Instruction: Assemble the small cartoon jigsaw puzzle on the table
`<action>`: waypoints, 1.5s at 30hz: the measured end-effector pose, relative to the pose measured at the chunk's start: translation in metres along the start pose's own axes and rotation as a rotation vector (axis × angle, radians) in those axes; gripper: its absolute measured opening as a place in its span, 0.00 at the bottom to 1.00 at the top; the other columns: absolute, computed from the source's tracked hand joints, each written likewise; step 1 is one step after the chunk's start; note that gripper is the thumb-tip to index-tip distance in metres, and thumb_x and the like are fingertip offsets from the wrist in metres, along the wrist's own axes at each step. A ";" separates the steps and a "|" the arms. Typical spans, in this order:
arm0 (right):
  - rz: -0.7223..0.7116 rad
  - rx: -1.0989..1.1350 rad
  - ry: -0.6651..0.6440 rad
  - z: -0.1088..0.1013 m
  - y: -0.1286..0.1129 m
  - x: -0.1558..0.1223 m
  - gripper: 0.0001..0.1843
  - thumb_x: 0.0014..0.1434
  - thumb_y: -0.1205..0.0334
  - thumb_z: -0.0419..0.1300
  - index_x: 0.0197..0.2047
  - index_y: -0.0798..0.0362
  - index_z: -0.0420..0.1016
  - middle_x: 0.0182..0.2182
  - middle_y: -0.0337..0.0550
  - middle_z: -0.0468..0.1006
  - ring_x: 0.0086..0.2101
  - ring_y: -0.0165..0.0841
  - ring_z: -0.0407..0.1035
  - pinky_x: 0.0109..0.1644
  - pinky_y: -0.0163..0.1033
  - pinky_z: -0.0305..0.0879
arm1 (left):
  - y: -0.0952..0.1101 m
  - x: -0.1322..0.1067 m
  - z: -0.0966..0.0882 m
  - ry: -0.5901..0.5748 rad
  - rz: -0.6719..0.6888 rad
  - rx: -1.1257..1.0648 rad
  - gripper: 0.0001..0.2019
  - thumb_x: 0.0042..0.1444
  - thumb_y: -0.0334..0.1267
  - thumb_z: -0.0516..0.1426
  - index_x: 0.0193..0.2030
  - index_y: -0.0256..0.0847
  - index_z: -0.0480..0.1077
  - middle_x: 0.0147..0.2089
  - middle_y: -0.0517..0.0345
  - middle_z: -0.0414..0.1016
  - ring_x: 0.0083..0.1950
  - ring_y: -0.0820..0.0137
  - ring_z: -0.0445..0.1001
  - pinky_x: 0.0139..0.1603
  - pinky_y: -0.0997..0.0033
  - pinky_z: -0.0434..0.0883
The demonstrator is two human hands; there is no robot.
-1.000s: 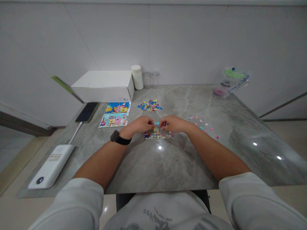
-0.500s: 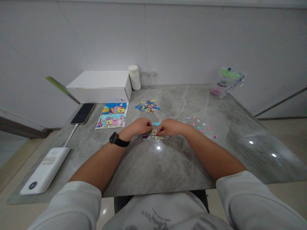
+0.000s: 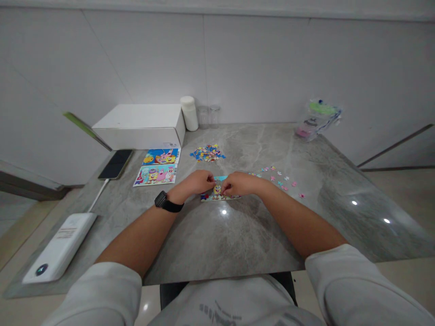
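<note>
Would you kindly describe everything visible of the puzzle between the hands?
The puzzle is a flat, colourful picture, apparently thin card, light blue along its far edge, with a yellow figure near the middle. It lies on the grey table, partly covered by the left hand and right hand, which seem to touch it.

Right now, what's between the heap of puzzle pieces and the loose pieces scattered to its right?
The head view shows only bare grey tabletop between the heap of puzzle pieces and the loose pieces.
</note>
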State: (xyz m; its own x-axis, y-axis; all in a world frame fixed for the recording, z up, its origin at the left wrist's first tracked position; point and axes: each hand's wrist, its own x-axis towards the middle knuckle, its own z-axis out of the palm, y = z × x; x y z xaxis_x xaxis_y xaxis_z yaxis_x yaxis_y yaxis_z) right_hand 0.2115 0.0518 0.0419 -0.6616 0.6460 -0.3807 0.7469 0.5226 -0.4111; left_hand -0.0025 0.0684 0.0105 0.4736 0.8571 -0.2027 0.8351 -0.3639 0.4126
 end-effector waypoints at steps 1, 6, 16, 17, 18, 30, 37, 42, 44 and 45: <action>-0.001 -0.001 -0.001 0.000 -0.001 0.000 0.16 0.64 0.62 0.64 0.51 0.44 0.89 0.45 0.40 0.89 0.42 0.35 0.81 0.42 0.33 0.63 | 0.000 0.000 0.000 0.001 0.005 0.002 0.12 0.61 0.43 0.59 0.38 0.39 0.82 0.35 0.53 0.83 0.34 0.67 0.75 0.34 0.69 0.62; 0.002 0.037 -0.007 -0.001 -0.001 -0.001 0.15 0.64 0.63 0.64 0.51 0.44 0.89 0.46 0.40 0.89 0.43 0.35 0.81 0.43 0.33 0.64 | 0.003 -0.002 0.001 0.018 -0.003 0.009 0.11 0.60 0.41 0.60 0.40 0.39 0.82 0.36 0.53 0.83 0.36 0.66 0.76 0.35 0.69 0.62; -0.003 0.006 0.011 -0.005 -0.001 -0.004 0.13 0.63 0.62 0.65 0.47 0.44 0.90 0.43 0.40 0.89 0.41 0.35 0.80 0.42 0.34 0.64 | -0.003 -0.001 0.000 0.077 0.007 0.008 0.11 0.59 0.45 0.63 0.41 0.40 0.81 0.37 0.54 0.82 0.34 0.67 0.74 0.34 0.69 0.61; -0.010 0.005 0.009 -0.006 -0.002 -0.005 0.13 0.63 0.62 0.65 0.46 0.44 0.90 0.42 0.40 0.89 0.41 0.35 0.80 0.42 0.33 0.64 | -0.003 -0.001 0.002 0.074 0.014 0.009 0.11 0.59 0.45 0.63 0.40 0.41 0.81 0.37 0.54 0.82 0.34 0.67 0.73 0.34 0.69 0.61; -0.014 0.008 0.007 -0.006 -0.003 -0.005 0.13 0.63 0.62 0.65 0.46 0.43 0.90 0.42 0.39 0.89 0.40 0.35 0.80 0.42 0.33 0.64 | -0.002 -0.001 0.003 0.070 0.016 0.010 0.10 0.58 0.45 0.63 0.40 0.41 0.81 0.37 0.54 0.82 0.34 0.67 0.73 0.33 0.69 0.61; -0.046 0.015 -0.008 -0.001 -0.002 -0.003 0.12 0.63 0.62 0.65 0.46 0.44 0.90 0.43 0.39 0.89 0.42 0.35 0.80 0.43 0.33 0.64 | -0.004 0.001 0.007 0.066 0.038 0.013 0.09 0.57 0.42 0.63 0.39 0.40 0.81 0.37 0.53 0.83 0.35 0.67 0.74 0.34 0.69 0.62; -0.047 0.020 -0.023 -0.001 -0.003 -0.004 0.13 0.63 0.62 0.66 0.48 0.44 0.89 0.44 0.40 0.89 0.43 0.36 0.80 0.45 0.33 0.65 | -0.004 -0.001 0.006 0.108 0.084 0.056 0.09 0.57 0.40 0.63 0.42 0.40 0.82 0.42 0.50 0.83 0.41 0.62 0.77 0.41 0.67 0.68; -0.040 0.014 0.002 -0.003 -0.007 -0.006 0.14 0.63 0.62 0.66 0.50 0.44 0.89 0.45 0.41 0.88 0.43 0.36 0.80 0.45 0.33 0.65 | -0.003 -0.001 0.006 0.080 0.093 0.031 0.08 0.57 0.38 0.63 0.41 0.41 0.82 0.42 0.52 0.83 0.41 0.63 0.77 0.41 0.67 0.68; -0.017 -0.005 0.020 -0.005 -0.010 -0.006 0.15 0.63 0.62 0.65 0.51 0.45 0.88 0.43 0.41 0.88 0.41 0.35 0.79 0.42 0.33 0.64 | -0.003 -0.001 0.007 0.077 0.086 0.025 0.08 0.57 0.39 0.63 0.41 0.41 0.82 0.42 0.52 0.84 0.41 0.62 0.78 0.41 0.67 0.68; -0.001 -0.019 0.036 -0.006 -0.010 -0.006 0.15 0.64 0.62 0.65 0.52 0.45 0.88 0.43 0.41 0.88 0.41 0.35 0.79 0.41 0.34 0.64 | -0.003 -0.001 0.006 0.077 0.084 0.021 0.08 0.57 0.39 0.63 0.41 0.41 0.83 0.42 0.52 0.84 0.42 0.62 0.78 0.41 0.67 0.69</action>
State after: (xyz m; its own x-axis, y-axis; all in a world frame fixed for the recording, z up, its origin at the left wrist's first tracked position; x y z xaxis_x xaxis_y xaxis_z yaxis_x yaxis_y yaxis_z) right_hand 0.2083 0.0452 0.0532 -0.6599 0.6649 -0.3500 0.7475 0.5335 -0.3957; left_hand -0.0035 0.0666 0.0041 0.5200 0.8484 -0.0992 0.7995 -0.4425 0.4062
